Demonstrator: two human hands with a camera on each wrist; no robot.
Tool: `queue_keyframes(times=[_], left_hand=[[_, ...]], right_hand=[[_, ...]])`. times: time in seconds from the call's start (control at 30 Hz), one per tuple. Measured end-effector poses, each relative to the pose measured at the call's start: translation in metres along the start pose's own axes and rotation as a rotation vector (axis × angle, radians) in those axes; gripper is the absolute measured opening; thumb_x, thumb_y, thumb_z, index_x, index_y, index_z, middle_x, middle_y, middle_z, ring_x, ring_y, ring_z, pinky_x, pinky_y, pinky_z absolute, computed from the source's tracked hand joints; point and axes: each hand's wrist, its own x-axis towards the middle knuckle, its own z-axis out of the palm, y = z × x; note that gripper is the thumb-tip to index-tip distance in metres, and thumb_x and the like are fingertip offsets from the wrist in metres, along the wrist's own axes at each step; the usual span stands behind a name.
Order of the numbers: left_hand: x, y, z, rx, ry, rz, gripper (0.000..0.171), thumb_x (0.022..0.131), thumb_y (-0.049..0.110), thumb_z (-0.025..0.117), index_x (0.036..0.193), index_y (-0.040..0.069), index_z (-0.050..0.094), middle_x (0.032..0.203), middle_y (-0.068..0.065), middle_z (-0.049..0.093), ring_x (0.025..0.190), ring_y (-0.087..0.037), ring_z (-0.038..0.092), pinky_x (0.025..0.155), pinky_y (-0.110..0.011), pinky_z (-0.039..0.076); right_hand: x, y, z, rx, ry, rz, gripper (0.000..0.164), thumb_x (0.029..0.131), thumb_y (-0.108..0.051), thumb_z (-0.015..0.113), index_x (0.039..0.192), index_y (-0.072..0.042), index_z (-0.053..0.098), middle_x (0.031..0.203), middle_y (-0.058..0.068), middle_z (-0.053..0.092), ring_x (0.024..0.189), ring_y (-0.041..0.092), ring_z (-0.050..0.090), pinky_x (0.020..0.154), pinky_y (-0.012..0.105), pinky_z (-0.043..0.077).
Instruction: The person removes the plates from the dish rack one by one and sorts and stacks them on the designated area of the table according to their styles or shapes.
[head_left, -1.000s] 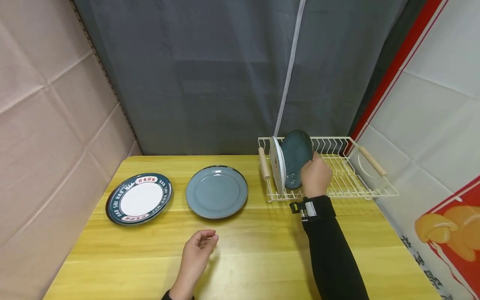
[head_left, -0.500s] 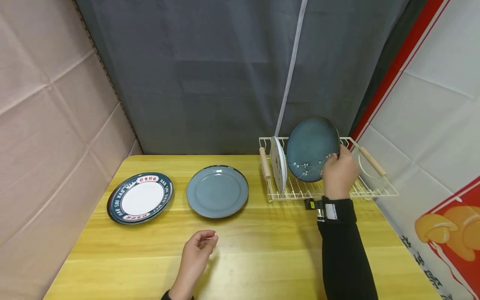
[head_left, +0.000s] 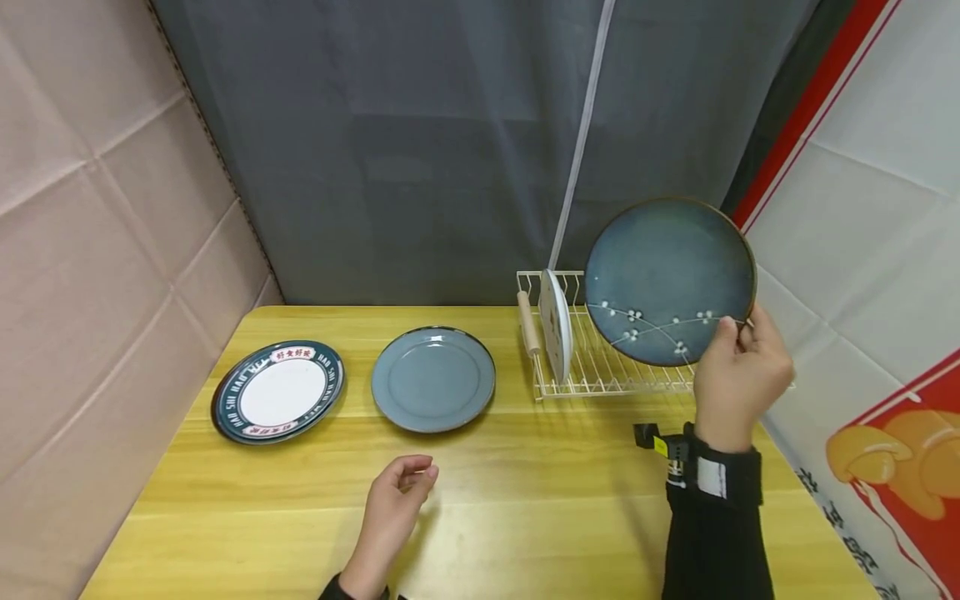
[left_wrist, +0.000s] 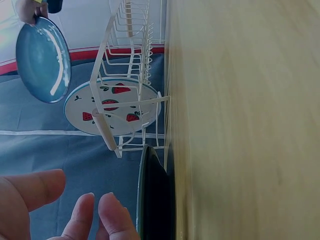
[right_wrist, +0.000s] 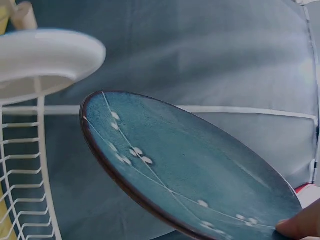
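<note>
My right hand (head_left: 742, 375) pinches the edge of a blue-green plate (head_left: 667, 275) with a white blossom pattern, thumb on its face. The plate is raised over the dish rack (head_left: 611, 379), its face toward me. In the left end of the rack a white plate (left_wrist: 107, 107) with a watermelon print stands on edge. My left hand (head_left: 393, 512) hovers near the table's front, fingers loosely bent and holding nothing. Just beyond it a grey-blue plate (head_left: 433, 379) lies flat on the table.
A dark-rimmed plate (head_left: 333, 392) with a white centre and lettering lies flat at the left, on top of another dark rim. The wire rack has wooden handles (head_left: 528, 323). A grey curtain (head_left: 360, 167) closes the back, with pale walls (head_left: 862, 250) at the sides.
My right hand has lifted the blossom plate out of the rack, moving it up and to the right, and its face has turned toward me. My left hand has stayed in place.
</note>
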Motion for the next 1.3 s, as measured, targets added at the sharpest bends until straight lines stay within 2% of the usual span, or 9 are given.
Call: queue_keyframes(times=[0.13, 0.3, 0.5, 0.63, 0.73, 0.8, 0.87, 1.07, 1.3], left_hand=[[-0.001, 0.000, 0.000, 0.004, 0.001, 0.000, 0.033, 0.095, 0.021, 0.071, 0.117, -0.003, 0.066, 0.105, -0.010, 0.069, 0.096, -0.021, 0.063, 0.076, -0.027, 0.055], [-0.001, 0.000, 0.002, -0.012, -0.006, 0.004, 0.034, 0.095, 0.020, 0.070, 0.119, -0.004, 0.065, 0.109, -0.013, 0.069, 0.096, -0.021, 0.064, 0.076, -0.026, 0.056], [-0.002, 0.000, 0.003, -0.060, -0.035, 0.033, 0.041, 0.097, 0.018, 0.068, 0.129, -0.006, 0.059, 0.126, -0.023, 0.062, 0.099, -0.023, 0.065, 0.076, -0.025, 0.057], [-0.004, 0.002, 0.005, -0.121, -0.060, 0.040, 0.045, 0.099, 0.020, 0.064, 0.133, -0.008, 0.054, 0.131, -0.025, 0.058, 0.107, -0.030, 0.064, 0.080, -0.028, 0.059], [-0.005, 0.004, 0.007, -0.158, -0.093, 0.043, 0.049, 0.102, 0.025, 0.061, 0.135, -0.009, 0.052, 0.131, -0.026, 0.056, 0.112, -0.036, 0.061, 0.084, -0.034, 0.059], [-0.006, 0.006, 0.008, -0.165, -0.111, 0.039, 0.050, 0.103, 0.028, 0.059, 0.136, -0.008, 0.051, 0.132, -0.026, 0.056, 0.114, -0.038, 0.059, 0.087, -0.037, 0.059], [-0.005, 0.006, 0.008, -0.166, -0.119, 0.038, 0.051, 0.103, 0.030, 0.057, 0.137, -0.008, 0.050, 0.133, -0.027, 0.056, 0.115, -0.039, 0.058, 0.089, -0.039, 0.058], [-0.004, 0.009, 0.010, -0.204, -0.110, 0.060, 0.049, 0.104, 0.026, 0.057, 0.136, -0.010, 0.050, 0.132, -0.029, 0.056, 0.112, -0.036, 0.061, 0.089, -0.040, 0.058], [-0.002, 0.009, 0.014, -0.239, -0.120, 0.082, 0.042, 0.102, 0.017, 0.059, 0.134, -0.010, 0.051, 0.125, -0.026, 0.059, 0.103, -0.023, 0.065, 0.088, -0.041, 0.058]], right_hand=[[-0.007, -0.002, -0.011, 0.102, 0.009, 0.022, 0.034, 0.095, 0.000, 0.063, 0.124, -0.015, 0.071, 0.103, 0.015, 0.074, 0.072, -0.010, 0.061, 0.065, 0.009, 0.046], [-0.021, -0.001, -0.022, 0.185, -0.033, 0.061, 0.033, 0.093, 0.003, 0.064, 0.121, -0.014, 0.073, 0.095, 0.016, 0.074, 0.060, -0.003, 0.057, 0.054, 0.010, 0.042], [-0.044, 0.000, -0.036, 0.365, -0.157, 0.195, 0.032, 0.093, 0.004, 0.066, 0.123, -0.007, 0.071, 0.111, 0.020, 0.070, 0.092, 0.007, 0.071, 0.076, 0.015, 0.056], [-0.063, 0.003, -0.041, 0.516, -0.237, 0.303, 0.035, 0.091, 0.009, 0.065, 0.125, 0.002, 0.067, 0.107, 0.010, 0.073, 0.094, 0.009, 0.071, 0.079, 0.017, 0.056], [-0.078, 0.007, -0.041, 0.523, -0.312, 0.350, 0.035, 0.091, 0.010, 0.065, 0.126, 0.009, 0.063, 0.096, -0.004, 0.075, 0.089, 0.006, 0.071, 0.076, 0.017, 0.057], [-0.087, 0.010, -0.040, 0.488, -0.378, 0.393, 0.036, 0.092, 0.009, 0.064, 0.128, 0.010, 0.061, 0.093, -0.008, 0.074, 0.085, 0.005, 0.071, 0.071, 0.018, 0.058], [-0.095, 0.013, -0.038, 0.421, -0.445, 0.443, 0.037, 0.093, 0.006, 0.065, 0.129, 0.010, 0.060, 0.095, -0.004, 0.074, 0.081, 0.004, 0.071, 0.067, 0.019, 0.059], [-0.118, 0.021, -0.034, 0.318, -0.618, 0.558, 0.038, 0.096, 0.000, 0.064, 0.132, 0.009, 0.057, 0.116, 0.025, 0.066, 0.081, 0.005, 0.071, 0.068, 0.023, 0.060], [-0.139, 0.032, -0.029, 0.324, -0.731, 0.658, 0.040, 0.096, 0.002, 0.062, 0.134, 0.011, 0.054, 0.117, 0.025, 0.066, 0.083, 0.006, 0.071, 0.070, 0.024, 0.060]])
